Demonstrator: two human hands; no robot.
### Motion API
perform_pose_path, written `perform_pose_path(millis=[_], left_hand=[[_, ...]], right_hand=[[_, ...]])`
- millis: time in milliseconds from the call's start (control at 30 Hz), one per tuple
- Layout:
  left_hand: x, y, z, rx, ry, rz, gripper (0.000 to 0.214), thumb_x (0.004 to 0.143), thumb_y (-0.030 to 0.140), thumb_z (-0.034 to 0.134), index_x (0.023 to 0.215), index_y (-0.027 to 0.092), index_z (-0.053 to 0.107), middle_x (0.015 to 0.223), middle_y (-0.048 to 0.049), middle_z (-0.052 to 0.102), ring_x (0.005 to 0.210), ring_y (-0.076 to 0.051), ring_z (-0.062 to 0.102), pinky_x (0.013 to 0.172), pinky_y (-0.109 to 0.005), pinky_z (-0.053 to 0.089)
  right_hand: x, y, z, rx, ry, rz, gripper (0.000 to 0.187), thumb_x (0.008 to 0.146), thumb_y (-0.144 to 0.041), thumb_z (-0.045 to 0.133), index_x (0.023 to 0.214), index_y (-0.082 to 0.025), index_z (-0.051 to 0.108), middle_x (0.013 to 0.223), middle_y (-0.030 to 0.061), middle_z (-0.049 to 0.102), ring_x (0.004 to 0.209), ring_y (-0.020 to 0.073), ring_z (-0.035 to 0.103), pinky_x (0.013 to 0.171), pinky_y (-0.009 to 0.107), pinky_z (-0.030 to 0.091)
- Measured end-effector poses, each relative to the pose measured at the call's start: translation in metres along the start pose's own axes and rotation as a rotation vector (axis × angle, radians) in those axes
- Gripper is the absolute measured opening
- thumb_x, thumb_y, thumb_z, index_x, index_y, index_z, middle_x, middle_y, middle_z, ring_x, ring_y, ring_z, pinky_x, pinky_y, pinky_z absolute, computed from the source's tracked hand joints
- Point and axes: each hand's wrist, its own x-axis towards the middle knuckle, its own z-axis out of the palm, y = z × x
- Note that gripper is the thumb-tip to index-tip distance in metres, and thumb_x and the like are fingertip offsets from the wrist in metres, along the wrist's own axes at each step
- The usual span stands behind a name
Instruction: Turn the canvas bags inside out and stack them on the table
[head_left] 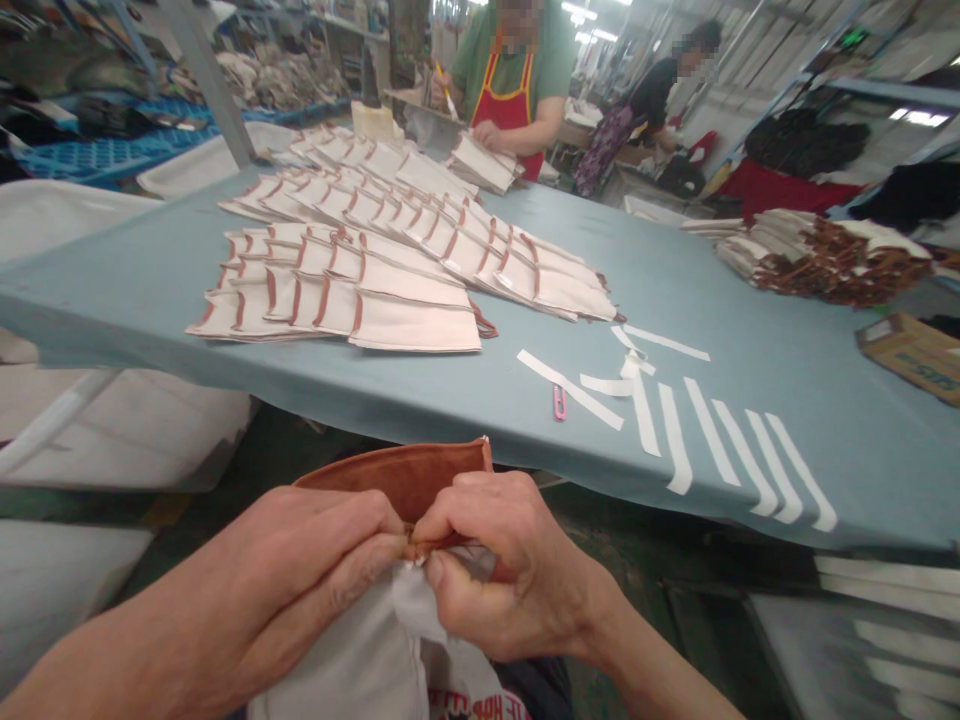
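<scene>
Close in front of me, a cream fabric piece [356,650] with brown trim is held between both hands. Its brown panel [412,478] stands up behind my fingers. My left hand [322,570] pinches the cloth at the brown edge, fingertips pressed together. Against it, my right hand [510,560] is closed on the same edge, thumb and forefinger gripping a small brown bit of trim. The fingertips hide part of the join. Red lettering shows below the hands.
The blue-green table [555,465] carries rows of cream pieces with brown edging [420,315], white strips [675,440], and a pink thread cutter or clip [559,402]. A brown-and-cream pile [825,255] and a cardboard box [911,355] sit at right. Two people work beyond.
</scene>
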Motion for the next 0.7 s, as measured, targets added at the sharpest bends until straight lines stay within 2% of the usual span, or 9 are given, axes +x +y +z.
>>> perform_pose_path(millis=[133, 200, 300, 400, 467, 567, 700], left_hand=[[0.008, 0.001, 0.004, 0.009, -0.054, 0.108, 0.043, 0.123, 0.027, 0.032, 0.088, 0.025, 0.056, 0.071, 0.0069, 0.065, 0.058, -0.011, 0.065, 0.059, -0.026, 0.045], [0.008, 0.006, 0.007, 0.089, -0.013, 0.155, 0.046, 0.125, 0.027, 0.028, 0.086, 0.025, 0.054, 0.068, 0.0071, 0.062, 0.054, -0.011, 0.061, 0.056, -0.028, 0.041], [0.004, 0.014, 0.011, 0.243, 0.068, 0.189, 0.049, 0.125, 0.025, 0.029, 0.081, 0.026, 0.051, 0.062, 0.0074, 0.060, 0.049, -0.011, 0.057, 0.052, -0.032, 0.037], [-0.001, 0.016, 0.012, 0.281, 0.123, 0.165, 0.045, 0.123, 0.024, 0.033, 0.081, 0.026, 0.050, 0.063, 0.0070, 0.061, 0.051, -0.012, 0.059, 0.054, -0.032, 0.038], [-0.004, 0.013, 0.010, 0.181, 0.078, 0.120, 0.040, 0.121, 0.025, 0.037, 0.085, 0.026, 0.054, 0.068, 0.0069, 0.064, 0.056, -0.012, 0.062, 0.058, -0.030, 0.041], [-0.005, 0.002, 0.004, -0.030, -0.076, 0.016, 0.030, 0.117, 0.024, 0.047, 0.090, 0.026, 0.059, 0.074, 0.0086, 0.067, 0.062, -0.010, 0.064, 0.063, -0.023, 0.045], [-0.003, -0.007, -0.004, -0.161, -0.186, -0.101, 0.027, 0.111, 0.020, 0.055, 0.085, 0.026, 0.060, 0.076, 0.0099, 0.068, 0.064, -0.010, 0.062, 0.063, -0.018, 0.045]], right_hand=[[-0.002, -0.001, -0.006, 0.031, -0.070, 0.047, 0.013, 0.076, -0.013, 0.057, 0.076, -0.022, 0.068, 0.065, -0.0020, 0.070, 0.056, 0.0134, 0.057, 0.062, 0.026, 0.045], [-0.003, -0.003, -0.010, 0.101, -0.135, 0.121, 0.013, 0.083, -0.019, 0.058, 0.077, -0.022, 0.069, 0.068, -0.0009, 0.071, 0.060, 0.0145, 0.060, 0.065, 0.027, 0.046], [0.000, -0.008, -0.013, 0.185, -0.204, 0.239, 0.023, 0.096, -0.025, 0.056, 0.077, -0.021, 0.068, 0.071, -0.0004, 0.070, 0.065, 0.0139, 0.062, 0.069, 0.026, 0.046], [0.004, -0.011, -0.014, 0.226, -0.213, 0.274, 0.024, 0.098, -0.022, 0.063, 0.074, -0.020, 0.066, 0.069, -0.0029, 0.066, 0.063, 0.0114, 0.060, 0.067, 0.023, 0.045], [0.004, -0.009, -0.015, 0.233, -0.235, 0.221, 0.024, 0.101, -0.022, 0.065, 0.077, -0.020, 0.067, 0.070, -0.0028, 0.068, 0.063, 0.0111, 0.060, 0.066, 0.022, 0.045], [0.002, -0.004, -0.016, 0.146, -0.257, 0.090, 0.026, 0.109, -0.023, 0.062, 0.085, -0.020, 0.070, 0.076, 0.0003, 0.074, 0.069, 0.0129, 0.064, 0.071, 0.024, 0.048], [-0.002, -0.001, -0.021, 0.042, -0.255, 0.024, 0.023, 0.113, -0.022, 0.058, 0.094, -0.020, 0.071, 0.085, 0.0030, 0.079, 0.075, 0.0149, 0.069, 0.077, 0.027, 0.050]])
